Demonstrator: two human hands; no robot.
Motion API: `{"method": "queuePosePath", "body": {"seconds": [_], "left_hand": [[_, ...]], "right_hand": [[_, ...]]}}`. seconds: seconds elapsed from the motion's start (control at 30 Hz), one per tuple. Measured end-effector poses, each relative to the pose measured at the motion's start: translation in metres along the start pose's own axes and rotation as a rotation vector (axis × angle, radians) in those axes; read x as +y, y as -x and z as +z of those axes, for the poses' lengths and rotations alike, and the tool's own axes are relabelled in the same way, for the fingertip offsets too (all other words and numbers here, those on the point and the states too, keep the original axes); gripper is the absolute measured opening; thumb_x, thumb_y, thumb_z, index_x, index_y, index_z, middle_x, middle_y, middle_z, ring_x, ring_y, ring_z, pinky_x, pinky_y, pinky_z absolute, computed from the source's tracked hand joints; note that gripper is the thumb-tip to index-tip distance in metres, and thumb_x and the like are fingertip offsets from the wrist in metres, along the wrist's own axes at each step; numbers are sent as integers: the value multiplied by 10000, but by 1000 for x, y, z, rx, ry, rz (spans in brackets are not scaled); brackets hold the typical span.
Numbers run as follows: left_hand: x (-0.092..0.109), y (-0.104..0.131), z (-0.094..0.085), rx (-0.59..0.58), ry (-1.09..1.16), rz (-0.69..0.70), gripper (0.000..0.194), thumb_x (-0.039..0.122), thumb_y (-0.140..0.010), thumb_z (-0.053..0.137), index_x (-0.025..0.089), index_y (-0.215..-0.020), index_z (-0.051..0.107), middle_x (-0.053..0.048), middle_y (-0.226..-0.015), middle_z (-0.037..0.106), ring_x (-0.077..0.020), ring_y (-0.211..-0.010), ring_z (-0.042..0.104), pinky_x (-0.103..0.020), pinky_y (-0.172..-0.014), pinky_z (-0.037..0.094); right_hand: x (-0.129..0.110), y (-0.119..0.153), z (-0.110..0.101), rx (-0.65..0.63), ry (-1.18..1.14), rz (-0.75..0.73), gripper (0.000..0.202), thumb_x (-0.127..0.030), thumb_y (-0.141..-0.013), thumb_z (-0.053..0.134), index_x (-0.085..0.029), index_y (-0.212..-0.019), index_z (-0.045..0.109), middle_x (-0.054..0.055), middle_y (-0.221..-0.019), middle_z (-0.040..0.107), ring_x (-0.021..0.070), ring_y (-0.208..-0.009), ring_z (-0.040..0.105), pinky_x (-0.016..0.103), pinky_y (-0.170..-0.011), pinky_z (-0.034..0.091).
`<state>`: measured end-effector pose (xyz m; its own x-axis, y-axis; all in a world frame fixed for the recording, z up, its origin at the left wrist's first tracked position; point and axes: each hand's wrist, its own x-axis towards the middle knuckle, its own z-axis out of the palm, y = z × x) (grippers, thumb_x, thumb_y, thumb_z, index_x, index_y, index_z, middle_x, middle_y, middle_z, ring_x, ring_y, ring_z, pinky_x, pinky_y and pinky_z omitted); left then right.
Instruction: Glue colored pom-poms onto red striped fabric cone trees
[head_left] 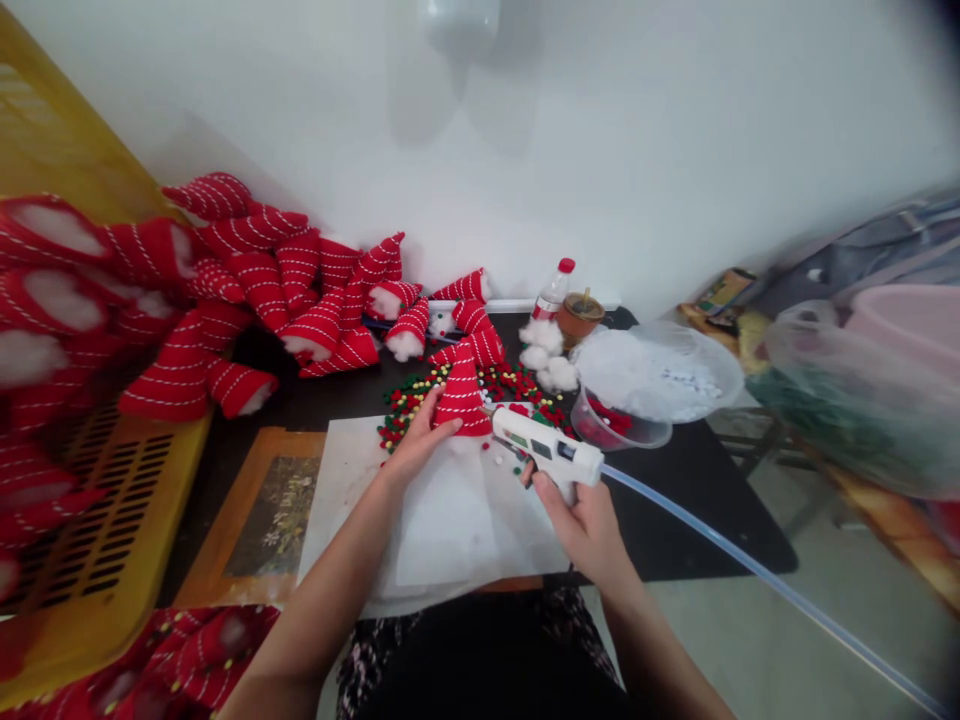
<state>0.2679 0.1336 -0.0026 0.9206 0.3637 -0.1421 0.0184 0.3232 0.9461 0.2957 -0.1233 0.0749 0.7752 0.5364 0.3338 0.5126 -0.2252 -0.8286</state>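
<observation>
In my left hand is a red cone-shaped hat with white dashed stripes, held upright over white paper. My right hand grips a white glue gun, its fingers at the trigger. The nozzle points left and meets or nearly meets the hat's lower right edge. A long clear glue stick runs from the gun's back end toward the lower right. Behind the hat lie many small red, green and yellow pom-poms.
Stuffed striped hats pile up at the left, some in a yellow plastic basket. White fluff tufts, a bottle, a brown pot and clear plastic bowls stand at the right. A wall rises behind.
</observation>
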Motion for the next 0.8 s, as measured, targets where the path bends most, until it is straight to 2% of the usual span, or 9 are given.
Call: {"method": "queuePosePath", "body": {"seconds": [0.17, 0.3, 0.5, 0.67, 0.8], "left_hand": [[3, 2, 1, -51, -83, 24, 833, 437, -761, 829, 229, -1480, 462, -125, -1436, 621, -350, -1285, 618, -439, -1047, 521], [5, 4, 1, -74, -122, 40, 788, 440, -770, 817, 237, -1454, 482, -115, -1454, 609, -351, -1304, 602, -413, -1030, 531], [6, 5, 0, -80, -147, 70, 769, 436, -784, 810, 241, -1449, 476, -109, -1494, 574, -347, -1335, 577, -404, -1053, 516], [5, 5, 0, -81, -156, 69, 769, 435, -791, 808, 244, -1454, 469, -110, -1491, 576, -350, -1343, 569, -407, -1049, 519], [6, 5, 0, -82, -163, 75, 762, 430, -789, 809, 248, -1449, 475, -106, -1492, 573, -350, -1348, 565, -413, -1059, 514]], "right_hand": [[-1, -3, 2, -39, 69, 23, 282, -427, -1005, 548, -210, -929, 711, 121, -943, 770, 277, -896, 734, 433, -950, 563], [-2, -4, 3, -34, 99, 27, 281, -439, -995, 545, -212, -906, 684, 105, -833, 762, 264, -782, 724, 437, -901, 586], [0, -4, 4, -34, 136, 27, 264, -448, -990, 541, -222, -911, 653, 86, -758, 741, 254, -702, 706, 419, -822, 603], [2, -4, 4, -49, 146, 38, 285, -456, -991, 542, -233, -841, 638, 83, -716, 716, 284, -779, 725, 425, -811, 605], [3, -4, 4, -56, 150, 33, 277, -442, -996, 533, -234, -851, 645, 62, -647, 678, 276, -724, 710, 418, -786, 604]]}}
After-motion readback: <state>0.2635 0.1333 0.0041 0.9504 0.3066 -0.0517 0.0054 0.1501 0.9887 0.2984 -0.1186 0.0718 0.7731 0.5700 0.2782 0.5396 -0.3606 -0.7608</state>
